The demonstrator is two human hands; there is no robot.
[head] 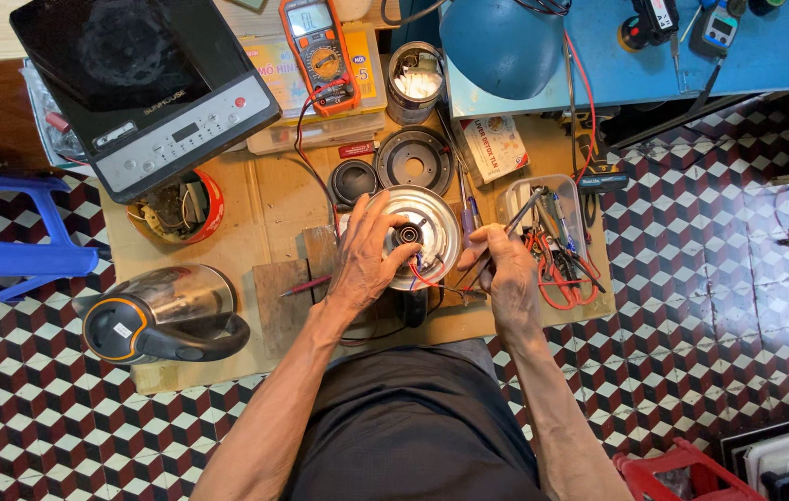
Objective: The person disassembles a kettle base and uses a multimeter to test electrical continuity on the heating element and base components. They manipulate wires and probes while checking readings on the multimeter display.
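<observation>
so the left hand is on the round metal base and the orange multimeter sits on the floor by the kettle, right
Not quite. The left hand does rest on the round metal base, but the orange multimeter lies at the far side of the wooden board, away from the kettle, as the head view shows.

The left hand [368,255] hides part of the round metal base [417,237]; its wiring is too small to tell.

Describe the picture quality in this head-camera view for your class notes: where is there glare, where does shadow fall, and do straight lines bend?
In the head view, light is even and soft; glare shows on the round metal base under the left hand and on the kettle. The right hand, holding thin tools, is sharp. Wide-angle distortion bows the tiled floor near the edges; the top right corner under the blue bench falls into shadow.
</observation>
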